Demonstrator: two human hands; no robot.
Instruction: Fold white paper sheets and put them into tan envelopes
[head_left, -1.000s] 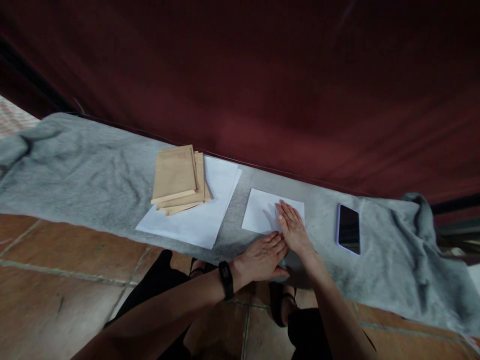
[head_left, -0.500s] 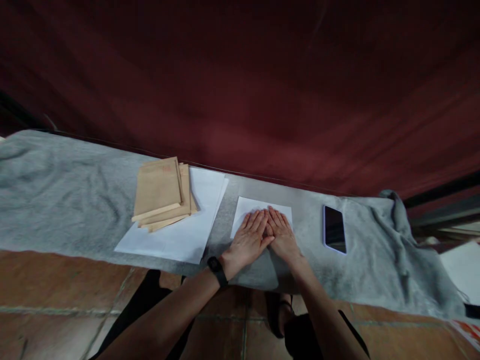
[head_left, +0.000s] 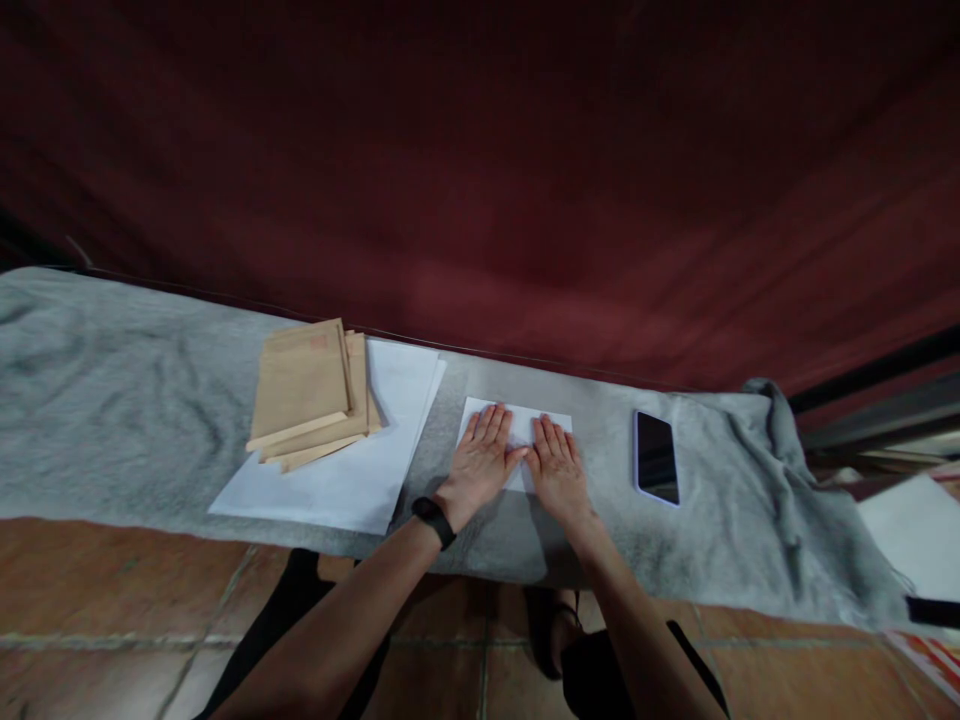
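A small white sheet of paper (head_left: 520,431) lies flat on the grey cloth. My left hand (head_left: 482,458) rests palm down on its left part, fingers stretched out. On the right part lies my right hand (head_left: 557,470), also flat, with its fingers pointing away from me. The two thumbs meet or nearly meet near the paper's near edge. Between the hands a strip of white paper shows; what is beneath the palms is hidden. A black band circles my left wrist.
Left of my hands, brown paper envelopes (head_left: 300,385) are stacked on larger white sheets (head_left: 337,497). A phone (head_left: 656,457) lies to the right. The grey cloth (head_left: 135,420) covers a long narrow surface, with a dark red hanging (head_left: 480,200) behind it. Tiled floor lies below.
My hands have moved apart from the middle of the small paper, left hand to the left, right hand slightly aside. The whole view has shifted slightly.
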